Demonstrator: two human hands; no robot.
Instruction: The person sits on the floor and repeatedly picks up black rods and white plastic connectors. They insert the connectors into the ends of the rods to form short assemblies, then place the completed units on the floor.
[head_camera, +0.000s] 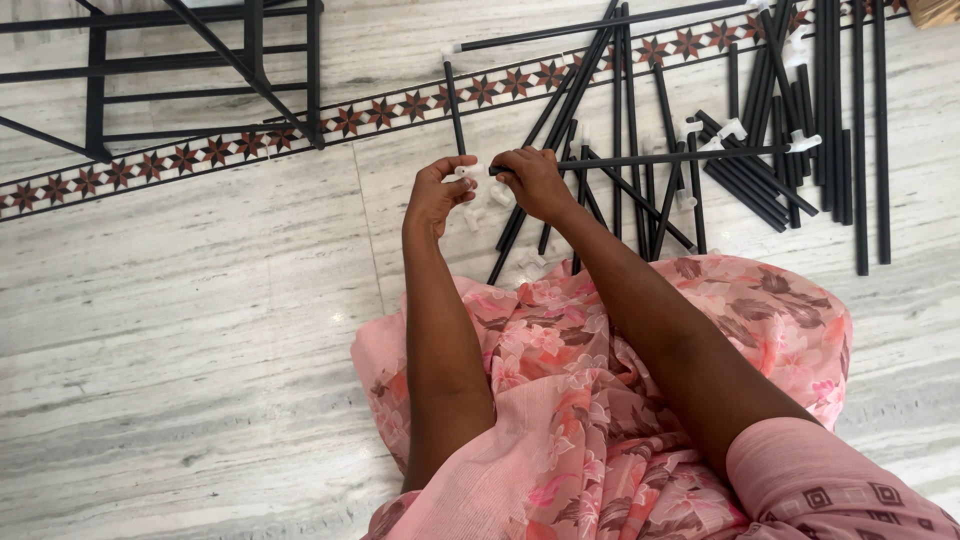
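My left hand (437, 192) grips a small white plastic connector (468, 172) at the near end of a black rod (454, 106) that points away from me. Beside it, my right hand (532, 180) is closed around the left end of a long black rod (690, 156) that lies across the pile to the right, with a white connector (806, 143) on its far end. The two hands are almost touching above the floor. Small white connectors (528, 262) lie on the floor just under them.
Many black rods (840, 120), some with white connectors, are spread on the marble floor (180, 330) to the right. A partly built black rod frame (200, 70) stands at the upper left. A patterned tile border (250, 145) crosses the floor. Pink flowered cloth (600, 400) covers my lap.
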